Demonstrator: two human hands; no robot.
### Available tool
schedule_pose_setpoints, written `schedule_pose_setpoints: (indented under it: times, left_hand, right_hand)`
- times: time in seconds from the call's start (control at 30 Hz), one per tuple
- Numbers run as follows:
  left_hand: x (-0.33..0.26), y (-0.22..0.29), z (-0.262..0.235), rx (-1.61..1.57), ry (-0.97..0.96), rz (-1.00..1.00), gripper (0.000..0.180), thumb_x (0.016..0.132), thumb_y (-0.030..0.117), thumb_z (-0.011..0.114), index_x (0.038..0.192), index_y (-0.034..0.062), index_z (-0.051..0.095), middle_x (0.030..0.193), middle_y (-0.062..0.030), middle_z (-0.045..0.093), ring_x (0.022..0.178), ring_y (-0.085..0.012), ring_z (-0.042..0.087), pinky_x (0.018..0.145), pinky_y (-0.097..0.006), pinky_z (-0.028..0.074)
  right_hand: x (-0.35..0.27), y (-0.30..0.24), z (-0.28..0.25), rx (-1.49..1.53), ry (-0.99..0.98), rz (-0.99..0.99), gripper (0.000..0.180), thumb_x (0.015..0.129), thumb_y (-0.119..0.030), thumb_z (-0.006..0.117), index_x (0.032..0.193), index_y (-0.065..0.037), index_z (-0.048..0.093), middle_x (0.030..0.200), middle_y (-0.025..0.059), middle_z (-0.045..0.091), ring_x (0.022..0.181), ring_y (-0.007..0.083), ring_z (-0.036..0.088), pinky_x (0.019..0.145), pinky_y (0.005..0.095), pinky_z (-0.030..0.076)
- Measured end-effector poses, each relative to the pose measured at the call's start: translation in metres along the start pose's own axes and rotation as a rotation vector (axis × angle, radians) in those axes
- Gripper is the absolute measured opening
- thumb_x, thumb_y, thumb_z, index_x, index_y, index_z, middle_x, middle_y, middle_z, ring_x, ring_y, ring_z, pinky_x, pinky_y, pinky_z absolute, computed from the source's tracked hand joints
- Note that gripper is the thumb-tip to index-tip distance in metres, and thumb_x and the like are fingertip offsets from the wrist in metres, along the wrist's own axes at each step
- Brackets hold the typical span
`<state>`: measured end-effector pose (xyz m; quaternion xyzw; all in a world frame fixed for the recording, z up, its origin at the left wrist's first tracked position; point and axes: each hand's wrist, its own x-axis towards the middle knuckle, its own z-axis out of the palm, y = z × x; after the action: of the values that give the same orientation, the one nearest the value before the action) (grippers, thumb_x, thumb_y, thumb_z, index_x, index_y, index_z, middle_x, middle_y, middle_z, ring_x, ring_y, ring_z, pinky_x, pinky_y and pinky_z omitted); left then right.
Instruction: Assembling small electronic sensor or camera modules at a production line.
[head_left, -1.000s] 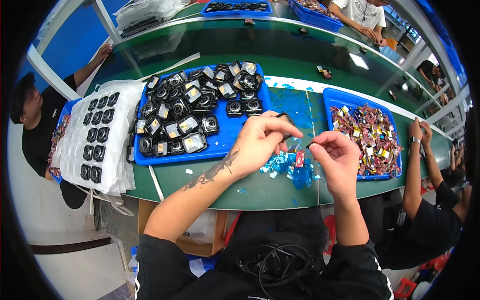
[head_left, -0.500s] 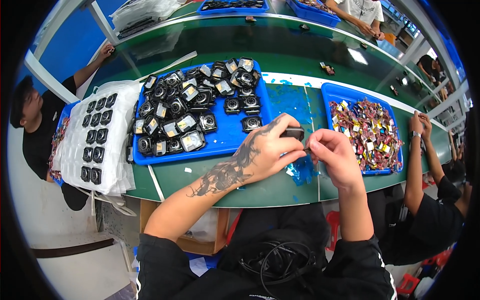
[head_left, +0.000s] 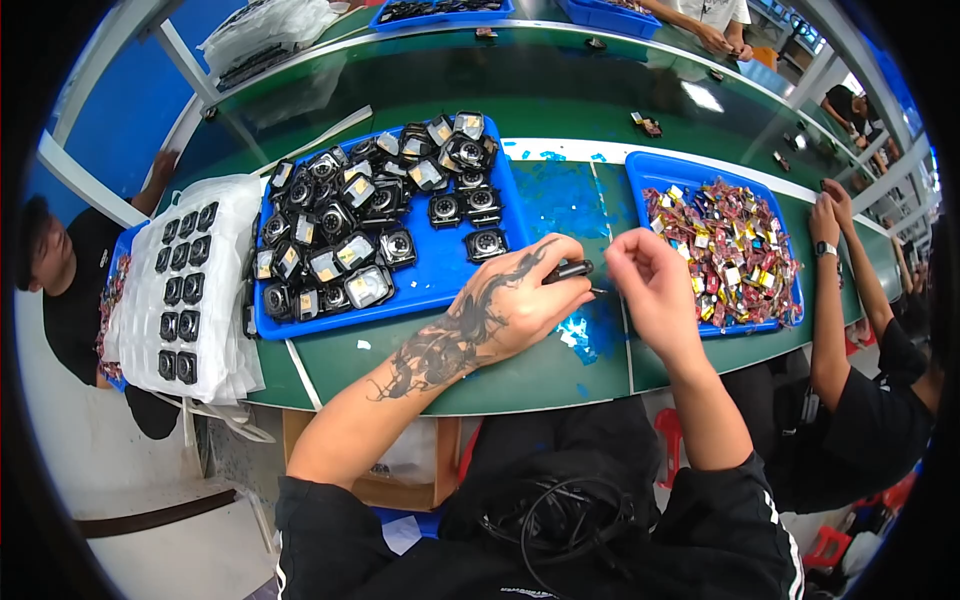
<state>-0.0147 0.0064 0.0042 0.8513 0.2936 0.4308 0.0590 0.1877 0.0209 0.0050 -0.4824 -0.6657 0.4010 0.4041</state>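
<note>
My left hand (head_left: 525, 305) is closed around a small black watch case (head_left: 572, 271), seen edge-on and mostly covered by the fingers. A thin dark bit sticks out from it toward the right. Just to the right, my right hand (head_left: 655, 290) hovers over the green bench with thumb and fingers pinched together, a small gap away from the case. Whatever is in that pinch is hidden. Left of my hands, a blue tray (head_left: 420, 288) holds a heap of black watch cases (head_left: 335, 220), some showing round backs, others pale flat faces.
Scraps of blue film (head_left: 578, 338) litter the green bench (head_left: 450, 380). At right, another blue tray (head_left: 720, 332) holds many small red, yellow and white parts. White plastic trays (head_left: 215, 290) with watch cases in rows stand at left. Co-workers sit on both sides and across.
My right hand has drawn slightly away from the left, opening a gap between them. The watch case in my left hand has tilted. The view has shifted a little.
</note>
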Motion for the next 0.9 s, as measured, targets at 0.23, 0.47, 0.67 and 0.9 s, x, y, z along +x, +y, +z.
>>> schedule_pose_setpoints:
  times: [0.23,0.47,0.67,0.9]
  left_hand:
    - [0.002,0.011,-0.002,-0.371,0.028,-0.418,0.009,0.081,0.003,0.071,0.09,0.0011,0.07,0.1,-0.0082,0.06,0.074,-0.0141,0.064,0.064,-0.026,0.051]
    - [0.007,0.011,0.001,-1.105,0.17,-0.77,0.028,0.091,-0.003,0.056,0.119,0.0005,0.056,0.116,-0.011,0.061,0.102,-0.0117,0.059,0.084,-0.027,0.049]
    - [0.0,-0.003,-0.002,-0.654,-0.025,-0.637,0.031,0.086,-0.008,0.054,0.114,-0.0007,0.065,0.113,-0.009,0.064,0.1,-0.0134,0.062,0.086,-0.027,0.05]
    - [0.006,0.005,-0.006,-0.94,0.011,-0.851,0.032,0.09,0.001,0.059,0.122,-0.0045,0.059,0.106,-0.0072,0.064,0.082,-0.0065,0.06,0.072,-0.021,0.05]
  right_hand:
    - [-0.018,-0.023,0.0,0.12,-0.057,-0.07,0.012,0.087,-0.001,0.064,0.098,-0.001,0.068,0.094,0.0052,0.064,0.081,0.0105,0.06,0.067,0.0238,0.05]
    - [-0.019,-0.017,0.003,0.406,0.076,-0.118,0.009,0.091,0.001,0.059,0.097,0.003,0.065,0.097,0.0049,0.061,0.085,0.0088,0.059,0.073,0.0229,0.051]
    - [-0.018,-0.023,-0.005,-0.08,-0.107,-0.257,0.012,0.085,0.001,0.065,0.096,-0.002,0.069,0.11,0.0126,0.058,0.08,0.0146,0.063,0.069,0.0257,0.053]
    - [-0.017,-0.017,0.005,0.164,-0.108,-0.041,0.012,0.083,-0.003,0.069,0.095,-0.004,0.071,0.104,0.0095,0.062,0.085,0.0157,0.064,0.068,0.0276,0.054]
